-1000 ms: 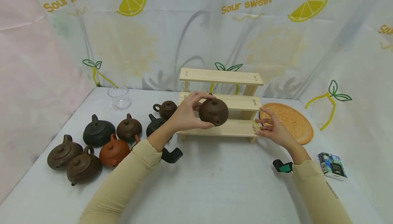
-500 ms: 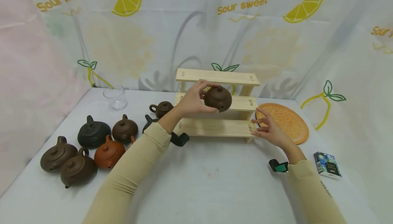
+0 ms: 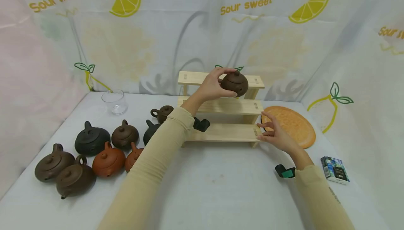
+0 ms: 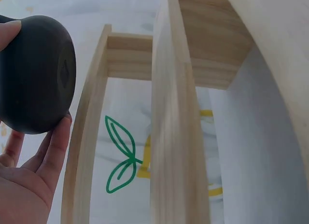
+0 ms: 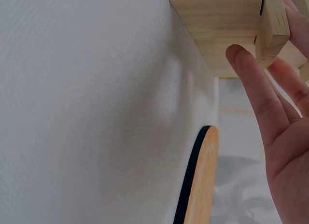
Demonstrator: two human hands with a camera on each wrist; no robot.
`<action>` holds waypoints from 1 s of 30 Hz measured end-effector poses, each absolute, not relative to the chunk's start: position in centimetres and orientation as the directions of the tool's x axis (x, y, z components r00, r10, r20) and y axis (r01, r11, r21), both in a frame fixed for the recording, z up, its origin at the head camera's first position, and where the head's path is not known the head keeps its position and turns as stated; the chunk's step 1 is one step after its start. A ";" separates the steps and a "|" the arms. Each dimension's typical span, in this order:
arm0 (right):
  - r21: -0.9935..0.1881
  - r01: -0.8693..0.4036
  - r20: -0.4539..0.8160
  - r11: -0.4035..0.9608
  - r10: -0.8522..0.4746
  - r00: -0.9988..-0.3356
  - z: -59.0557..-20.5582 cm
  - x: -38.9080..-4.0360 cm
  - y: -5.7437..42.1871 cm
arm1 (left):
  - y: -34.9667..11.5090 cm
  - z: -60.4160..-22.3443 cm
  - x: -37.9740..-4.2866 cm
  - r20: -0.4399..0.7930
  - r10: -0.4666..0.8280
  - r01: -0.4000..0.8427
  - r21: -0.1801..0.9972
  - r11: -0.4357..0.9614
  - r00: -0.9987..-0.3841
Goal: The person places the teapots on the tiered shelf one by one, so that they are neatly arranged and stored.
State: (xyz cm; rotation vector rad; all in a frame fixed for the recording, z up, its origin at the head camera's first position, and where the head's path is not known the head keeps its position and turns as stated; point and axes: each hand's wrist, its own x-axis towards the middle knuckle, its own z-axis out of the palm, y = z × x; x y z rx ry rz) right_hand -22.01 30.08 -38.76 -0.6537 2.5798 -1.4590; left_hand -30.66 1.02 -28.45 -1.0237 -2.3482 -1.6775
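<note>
My left hand [image 3: 214, 85] grips a small dark brown teapot [image 3: 235, 84], fingers near its lid and thumb low on its side. It is held upright in the air in front of the top tier of a three-tier wooden shelf [image 3: 221, 132]. From the left wrist view, the teapot's rounded body and base [image 4: 38, 79] stand apart from the boards. My right hand [image 3: 277, 135] holds the right end of the shelf's lowest board. In the right wrist view its fingers [image 5: 263, 96] lie around that board's end [image 5: 273, 45].
Several brown, black and orange teapots [image 3: 108, 160] stand at the left, some partly behind the left sleeve. A clear glass cup [image 3: 115, 102] is at the back left. A round orange-tan board [image 3: 291, 126] and a small printed box [image 3: 335, 169] lie at the right.
My left hand has raised the teapot from the level of the lower tiers up to the top tier and carried it slightly right. The right hand stays at the shelf's end.
</note>
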 end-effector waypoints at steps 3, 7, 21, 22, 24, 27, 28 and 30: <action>-0.839 -0.301 0.103 0.453 -0.412 -0.906 -38.9 -21.9 30.2 | 1.9 -28.6 -31.4 0.413 0.461 0.541 0.819 0.189 -0.786; -0.838 -0.302 0.104 0.454 -0.410 -0.906 -38.8 -21.8 30.0 | 2.7 -28.4 -32.1 0.410 0.442 0.535 0.819 0.208 -0.798; -0.835 -0.353 0.159 0.421 -0.430 -0.889 -39.1 -22.0 30.1 | 5.0 -28.6 -33.6 0.460 0.369 0.562 0.788 0.251 -0.808; -0.837 -0.353 0.160 0.418 -0.430 -0.888 -39.0 -21.9 30.1 | 5.1 -28.7 -33.7 0.453 0.372 0.557 0.793 0.246 -0.810; -0.837 -0.353 0.162 0.419 -0.427 -0.890 -39.0 -21.9 30.2 | 5.3 -28.8 -33.8 0.433 0.387 0.543 0.804 0.242 -0.814; -0.838 -0.354 0.165 0.416 -0.426 -0.890 -39.0 -21.9 30.2 | 5.3 -28.7 -33.9 0.381 0.414 0.507 0.823 0.256 -0.827; -0.840 -0.352 0.162 0.414 -0.427 -0.890 -39.0 -22.0 30.2 | 5.2 -28.6 -33.8 0.361 0.423 0.495 0.826 0.269 -0.831; -0.842 -0.343 0.155 0.416 -0.423 -0.893 -38.9 -22.0 30.3 | 5.1 -28.4 -33.8 0.330 0.443 0.484 0.823 0.298 -0.834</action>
